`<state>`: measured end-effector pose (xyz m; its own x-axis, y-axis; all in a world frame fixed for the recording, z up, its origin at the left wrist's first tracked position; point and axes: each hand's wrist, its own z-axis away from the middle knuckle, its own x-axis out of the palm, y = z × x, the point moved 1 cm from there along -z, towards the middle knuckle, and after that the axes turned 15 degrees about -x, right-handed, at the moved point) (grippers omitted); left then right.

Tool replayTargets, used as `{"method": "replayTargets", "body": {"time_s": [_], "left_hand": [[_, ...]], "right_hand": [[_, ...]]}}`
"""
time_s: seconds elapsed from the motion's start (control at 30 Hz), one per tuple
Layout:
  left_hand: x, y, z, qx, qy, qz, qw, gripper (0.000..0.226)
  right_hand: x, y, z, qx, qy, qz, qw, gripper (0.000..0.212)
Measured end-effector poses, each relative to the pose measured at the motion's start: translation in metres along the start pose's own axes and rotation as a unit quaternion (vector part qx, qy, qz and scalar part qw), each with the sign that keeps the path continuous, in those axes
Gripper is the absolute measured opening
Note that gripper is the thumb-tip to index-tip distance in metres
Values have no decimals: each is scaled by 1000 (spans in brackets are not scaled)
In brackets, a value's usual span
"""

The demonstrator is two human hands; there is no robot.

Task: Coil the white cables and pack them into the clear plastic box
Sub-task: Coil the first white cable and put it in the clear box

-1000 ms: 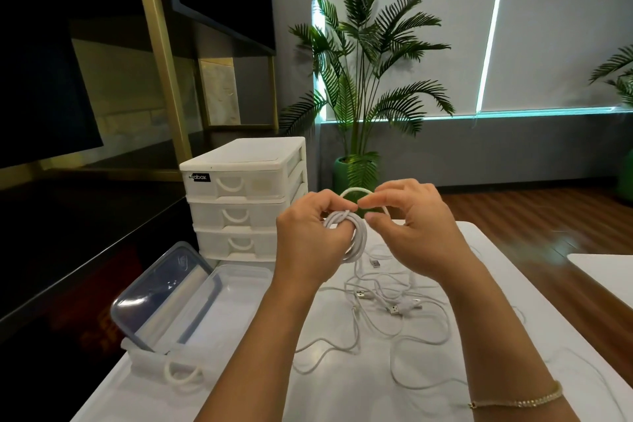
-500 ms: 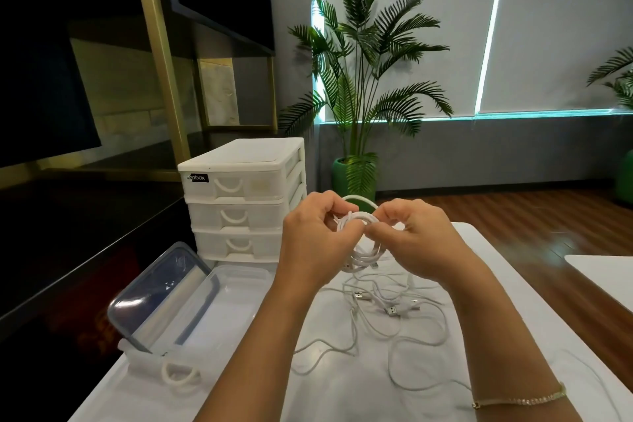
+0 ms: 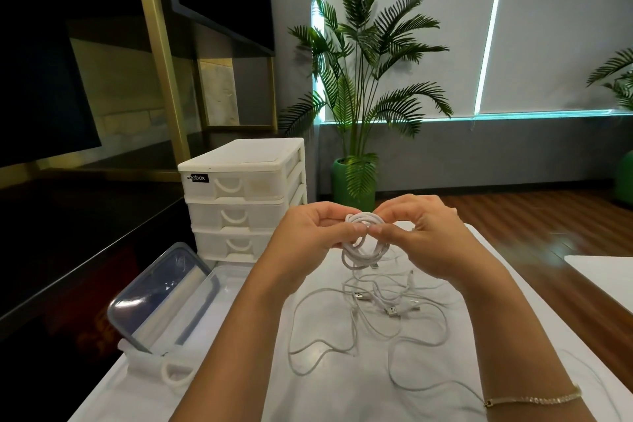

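- Coiled white cable (image 3: 363, 239) held up over table (image 3: 342, 397), pinched at top by left hand (image 3: 317, 233) & right hand (image 3: 424, 236), fingertips pressed together on loops, prob. to stop coil springing open.
- More loose white cables (image 3: 376, 319) sprawled on table below, not yet coiled.
- Clear plastic box (image 3: 226, 288) open at left, lid (image 3: 161, 291) propped alongside, ready for packing.
- Drawer unit (image 3: 245, 205) behind box.

Coiled white cable (image 3: 363, 243): small round loop bundle, held upright above table, one plug end dangling at 6 o'clock. Loose white cables (image 3: 373, 319): tangled, flat on table. Clear plastic box (image 3: 226, 288): open, at 9 o'clock from tangle.
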<state>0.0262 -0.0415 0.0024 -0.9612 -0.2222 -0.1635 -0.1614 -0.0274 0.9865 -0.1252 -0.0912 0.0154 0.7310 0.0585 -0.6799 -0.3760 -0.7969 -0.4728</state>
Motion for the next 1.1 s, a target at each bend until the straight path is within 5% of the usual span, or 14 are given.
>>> {"method": "replayTargets", "body": {"time_s": [0.17, 0.33, 0.7, 0.97, 1.1], "left_hand": [[-1, -1, -2, -12, -42, 74, 996, 11], [9, -1, -4, -34, -43, 152, 987, 12], [11, 1, -5, -42, -54, 239, 969, 13], [7, -3, -8, 8, 39, 138, 990, 19], [3, -5, -9, 29, 105, 63, 992, 20]], "right_hand": [[-3, -2, 2, 11, 23, 1, 1000, 19], [-4, 2, 2, 12, 131, -14, 991, 36], [5, -5, 1, 10, 20, 29, 999, 8], [9, -5, -2, 46, 73, -100, 991, 24], [6, -14, -1, 72, 33, -142, 987, 24]]}}
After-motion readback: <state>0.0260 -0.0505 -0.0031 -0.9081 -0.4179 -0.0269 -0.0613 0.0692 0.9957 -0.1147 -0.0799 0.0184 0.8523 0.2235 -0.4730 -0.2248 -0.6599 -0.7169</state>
